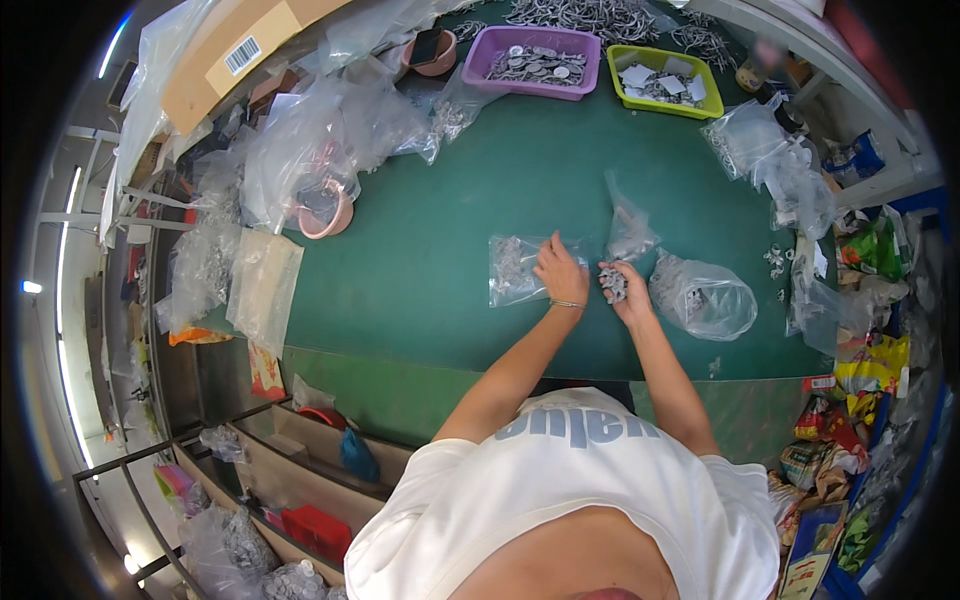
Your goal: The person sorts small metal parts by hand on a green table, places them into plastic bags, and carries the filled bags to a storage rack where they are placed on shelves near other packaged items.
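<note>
My left hand lies over the right end of a flat clear plastic bag, its fingers spread; a bracelet circles the wrist. Small grey metal pieces fill part of that bag. Cupped beside it, my right hand holds a handful of small grey metal parts, too small to name exactly. Just beyond the right hand stands a twisted clear bag with grey contents at its base. To its right, an open-mouthed clear bag lies on its side with more grey parts in it.
On the green table, a purple basket of metal discs and a lime basket stand at the back. Clear bags crowd the left around a pink bucket. Loose bits lie right. Wooden compartments stand lower left.
</note>
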### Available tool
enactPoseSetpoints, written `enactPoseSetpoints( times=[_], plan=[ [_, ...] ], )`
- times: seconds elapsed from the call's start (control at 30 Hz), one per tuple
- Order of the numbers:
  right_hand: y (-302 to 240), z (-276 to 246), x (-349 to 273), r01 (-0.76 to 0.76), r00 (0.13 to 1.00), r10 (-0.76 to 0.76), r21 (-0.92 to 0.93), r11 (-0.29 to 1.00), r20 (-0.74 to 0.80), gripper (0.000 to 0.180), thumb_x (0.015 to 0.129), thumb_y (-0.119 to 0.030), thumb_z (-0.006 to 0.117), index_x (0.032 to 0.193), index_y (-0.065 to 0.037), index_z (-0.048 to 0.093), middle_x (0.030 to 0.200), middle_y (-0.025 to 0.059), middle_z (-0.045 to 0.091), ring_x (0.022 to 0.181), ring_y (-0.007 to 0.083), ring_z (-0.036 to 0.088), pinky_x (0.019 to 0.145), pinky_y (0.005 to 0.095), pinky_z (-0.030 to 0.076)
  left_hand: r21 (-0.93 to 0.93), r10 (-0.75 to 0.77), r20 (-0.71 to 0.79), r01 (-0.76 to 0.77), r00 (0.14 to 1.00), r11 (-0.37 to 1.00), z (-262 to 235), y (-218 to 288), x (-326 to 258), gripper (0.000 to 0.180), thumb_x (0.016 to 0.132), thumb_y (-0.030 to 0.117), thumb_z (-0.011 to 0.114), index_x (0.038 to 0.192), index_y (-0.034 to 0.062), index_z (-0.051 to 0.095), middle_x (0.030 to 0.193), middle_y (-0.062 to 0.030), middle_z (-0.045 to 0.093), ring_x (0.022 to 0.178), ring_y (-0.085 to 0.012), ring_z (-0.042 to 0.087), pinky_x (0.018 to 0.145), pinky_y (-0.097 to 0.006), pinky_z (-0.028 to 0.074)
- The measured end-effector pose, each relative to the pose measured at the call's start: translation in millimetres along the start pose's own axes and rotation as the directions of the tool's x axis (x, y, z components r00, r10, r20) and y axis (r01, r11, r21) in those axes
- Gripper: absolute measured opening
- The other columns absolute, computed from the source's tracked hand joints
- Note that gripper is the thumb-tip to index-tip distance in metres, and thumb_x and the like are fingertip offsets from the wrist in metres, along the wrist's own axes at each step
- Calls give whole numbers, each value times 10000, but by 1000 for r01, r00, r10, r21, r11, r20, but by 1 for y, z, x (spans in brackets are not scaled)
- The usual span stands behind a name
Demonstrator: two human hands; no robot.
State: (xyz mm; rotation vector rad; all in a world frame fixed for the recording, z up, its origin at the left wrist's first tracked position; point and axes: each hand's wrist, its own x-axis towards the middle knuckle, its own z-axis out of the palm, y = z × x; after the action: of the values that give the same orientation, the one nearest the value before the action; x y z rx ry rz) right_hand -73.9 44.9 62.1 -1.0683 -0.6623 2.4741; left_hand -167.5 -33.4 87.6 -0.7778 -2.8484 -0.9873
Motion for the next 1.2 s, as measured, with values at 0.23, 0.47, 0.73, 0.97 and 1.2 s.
enactPoseSetpoints(
  times=[0.23,0.47,0.73,0.97,1.2],
  plan=[
    [8,29,29,-491,842,521,-202,848,139,183,808,-168,516,851,-17,610,796,75,624,642,154,571,480,247,411,-378,70,1,-64,998,924,-19,-24,-12,507,627,-130,467,1117,-15,414,907,-147,430,824,-283,447,730,-353,387],
    [32,73,50,-464,830,515,-249,850,213,292,833,-194,482,1079,-43,529,825,100,605,768,237,585,661,346,473,-483,81,-71,-106,994,869,-63,-31,-24,387,694,-128,457,1059,2,464,816,-86,436,682,-164,450,621,-251,422],
    [6,82,-56,408,904,-168,-675,614,394,251,820,-136,542,1027,6,556,933,119,590,850,206,563,748,316,443,-707,-153,-108,32,982,706,-113,-47,1,320,729,-124,415,1013,6,487,778,-12,389,691,-75,411,579,-186,374],
    [38,32,-91,395,900,-297,-887,240,320,913,618,-205,754,1327,-77,194,1256,134,367,1034,251,471,750,342,445,-858,92,175,106,980,503,-142,-21,-18,382,726,-139,470,1080,5,454,775,-4,420,674,-60,416,585,-172,379],
    [75,52,-65,551,803,-458,-769,324,382,157,758,-18,526,886,6,614,813,154,609,766,299,565,691,360,447,-699,258,241,-17,936,714,-123,-55,-51,652,646,-11,678,1214,19,358,1055,-90,400,902,-174,450,750,-260,408]
  ],
)
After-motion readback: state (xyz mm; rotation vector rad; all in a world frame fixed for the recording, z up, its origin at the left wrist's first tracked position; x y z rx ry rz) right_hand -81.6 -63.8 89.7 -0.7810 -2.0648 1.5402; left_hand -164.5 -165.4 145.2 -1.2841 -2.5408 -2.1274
